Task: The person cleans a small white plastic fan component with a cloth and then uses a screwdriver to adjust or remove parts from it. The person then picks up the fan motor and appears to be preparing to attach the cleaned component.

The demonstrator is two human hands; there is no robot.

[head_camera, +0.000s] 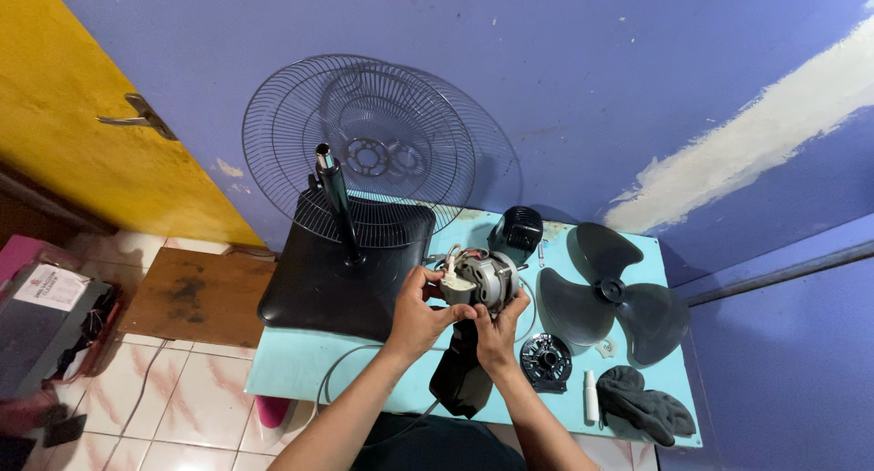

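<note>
2 hands (460,321) grip the fan motor (485,280) between stand base (341,266) and fan blade (608,298).

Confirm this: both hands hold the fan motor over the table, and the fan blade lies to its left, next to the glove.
One thing is wrong: the fan blade lies to the right of the motor, not its left. The head view shows it. Both hands, left and right, do hold the motor over the table, and the glove is next to the blade.

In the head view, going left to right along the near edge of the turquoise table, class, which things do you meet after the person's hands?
Black ribbed round fan part → small white bottle → dark grey glove.
</note>
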